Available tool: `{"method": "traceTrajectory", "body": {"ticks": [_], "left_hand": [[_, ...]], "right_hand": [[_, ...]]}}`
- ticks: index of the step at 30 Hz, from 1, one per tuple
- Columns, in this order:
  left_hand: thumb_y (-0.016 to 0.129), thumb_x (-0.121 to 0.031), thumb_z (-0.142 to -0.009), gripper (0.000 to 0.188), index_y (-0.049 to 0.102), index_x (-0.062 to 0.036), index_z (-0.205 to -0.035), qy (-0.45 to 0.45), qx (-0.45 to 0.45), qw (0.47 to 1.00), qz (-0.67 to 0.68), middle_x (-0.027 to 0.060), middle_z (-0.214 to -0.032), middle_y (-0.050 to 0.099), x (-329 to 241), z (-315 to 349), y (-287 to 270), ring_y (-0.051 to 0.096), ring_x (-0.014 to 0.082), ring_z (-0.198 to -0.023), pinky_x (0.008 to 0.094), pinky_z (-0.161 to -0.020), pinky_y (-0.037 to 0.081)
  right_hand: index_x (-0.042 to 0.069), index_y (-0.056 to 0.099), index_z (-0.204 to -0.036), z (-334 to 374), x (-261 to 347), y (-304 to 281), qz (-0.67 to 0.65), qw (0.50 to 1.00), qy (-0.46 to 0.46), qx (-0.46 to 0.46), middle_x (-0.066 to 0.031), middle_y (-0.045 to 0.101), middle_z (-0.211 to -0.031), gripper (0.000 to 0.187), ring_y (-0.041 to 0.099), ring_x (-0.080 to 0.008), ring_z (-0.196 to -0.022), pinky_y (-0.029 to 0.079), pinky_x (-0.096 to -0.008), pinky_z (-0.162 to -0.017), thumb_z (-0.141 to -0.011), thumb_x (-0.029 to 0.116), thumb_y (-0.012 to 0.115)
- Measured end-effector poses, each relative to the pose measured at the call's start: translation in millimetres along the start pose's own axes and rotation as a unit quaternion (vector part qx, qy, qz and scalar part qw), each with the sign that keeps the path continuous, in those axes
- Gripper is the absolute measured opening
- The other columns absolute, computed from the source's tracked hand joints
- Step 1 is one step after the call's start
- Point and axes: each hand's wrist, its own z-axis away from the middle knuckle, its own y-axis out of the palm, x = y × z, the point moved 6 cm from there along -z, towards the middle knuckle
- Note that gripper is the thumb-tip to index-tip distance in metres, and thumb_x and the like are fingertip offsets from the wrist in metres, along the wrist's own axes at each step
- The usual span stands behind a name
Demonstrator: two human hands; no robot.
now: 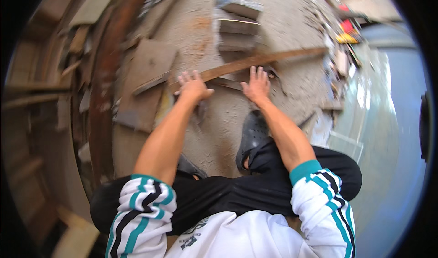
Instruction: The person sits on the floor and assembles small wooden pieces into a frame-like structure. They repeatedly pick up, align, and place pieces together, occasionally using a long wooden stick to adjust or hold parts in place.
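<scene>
A long brown wooden strip [292, 53] lies slantwise ahead of me, its right end farther away. My left hand [194, 87] is at its left part, fingers stretched out and thumb apart. Close to the middle of the strip, my right hand [257, 85] also has its fingers spread. Neither hand grips anything; whether the fingertips touch the wood I cannot tell. Beyond the strip, several grey-brown blocks [238, 26] stand in a row on the dusty floor. A thin dark piece [279, 79], blurred, lies just right of my right hand.
Flat boards [148, 62] lie at the left, beside a thick reddish-brown beam [102, 84] and stacked timber. On the right are glass sheets [365, 103], with scraps and a red-and-yellow object [348, 32] along their edge. My dark clog [252, 135] is below my right hand.
</scene>
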Motion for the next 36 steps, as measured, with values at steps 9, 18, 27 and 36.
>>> {"method": "traceTrajectory", "body": {"ticks": [9,18,27,36], "left_hand": [[0.065,-0.053,-0.087,0.052,0.077,-0.0058,-0.107,0.105,0.073,0.959,-0.252,0.0112,-0.103,0.076,-76,-28,-49,0.073,0.0285,-0.092,0.0382,-0.082,0.057],[0.064,-0.052,-0.091,0.059,0.073,0.006,-0.092,0.276,-0.114,0.94,-0.164,0.0264,-0.091,0.073,-123,-64,-81,0.073,0.0391,-0.086,0.0472,-0.08,0.056],[0.064,-0.047,-0.09,0.045,0.075,-0.0052,-0.103,0.179,-0.137,0.973,-0.041,0.0217,-0.103,0.074,-19,-96,-114,0.07,0.0388,-0.1,0.0468,-0.088,0.054],[0.064,-0.043,-0.089,0.039,0.075,-0.0077,-0.1,0.184,-0.192,0.959,-0.095,0.0196,-0.099,0.074,21,-73,-119,0.07,0.0377,-0.098,0.047,-0.085,0.054]], "right_hand": [[0.005,0.055,-0.13,66,-77,14,-0.155,0.979,0.101,-0.086,-0.0167,0.047,-0.147,0.047,0.04,-0.0368,-0.14,0.035,-0.0519,-0.113,-0.095,0.036,0.061],[0.003,0.064,-0.119,139,-229,31,-0.169,0.899,0.404,0.023,-0.0206,0.066,-0.124,0.041,0.062,-0.038,-0.117,0.05,-0.0477,-0.1,-0.092,0.034,0.059],[0.007,0.07,-0.103,26,-186,35,-0.14,0.969,0.193,0.067,-0.0193,0.073,-0.102,0.026,0.07,-0.0402,-0.092,0.054,-0.0488,-0.086,-0.086,0.025,0.062],[-0.001,0.071,-0.081,99,-159,90,-0.095,0.866,0.254,0.421,-0.017,0.072,-0.077,0.025,0.071,-0.0291,-0.066,0.057,-0.0439,-0.063,-0.078,0.022,0.066]]}}
